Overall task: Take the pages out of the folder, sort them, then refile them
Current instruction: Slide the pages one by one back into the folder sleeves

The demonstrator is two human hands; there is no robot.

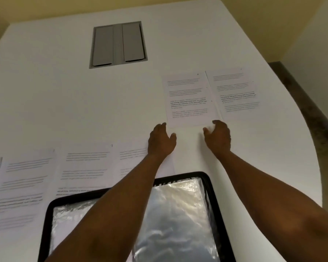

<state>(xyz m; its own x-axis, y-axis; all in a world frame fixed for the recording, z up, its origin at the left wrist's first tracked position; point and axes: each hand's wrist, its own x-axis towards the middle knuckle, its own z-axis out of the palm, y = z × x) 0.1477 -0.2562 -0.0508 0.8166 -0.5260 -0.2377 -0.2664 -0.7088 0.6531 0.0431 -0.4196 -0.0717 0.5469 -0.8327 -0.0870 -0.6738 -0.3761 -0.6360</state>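
Nearest the viewer, the black-edged folder with clear plastic sleeves (212,195) lies open on the white table (64,103); the sleeve on view appears to hold no page. Just beyond it, a row of white printed pages (27,186) lies spread flat along the near left of the table, the folder's far edge overlapping some of them. Both forearms extend over the folder. The left hand (161,140) hovers with fingers relaxed and spread at the near left corner of a further printed page (188,101); it grips nothing. The right hand (219,138) is likewise unclenched, fingers loosely curved at that page's near right corner, holding nothing. A second far page (235,93) lies just beside the first, apparently tucked under its edge. Farthest, a grey recessed panel (118,44) is set in the tabletop.

Assessment: removal appears complete; sorting is under way; refiling not yet begun.
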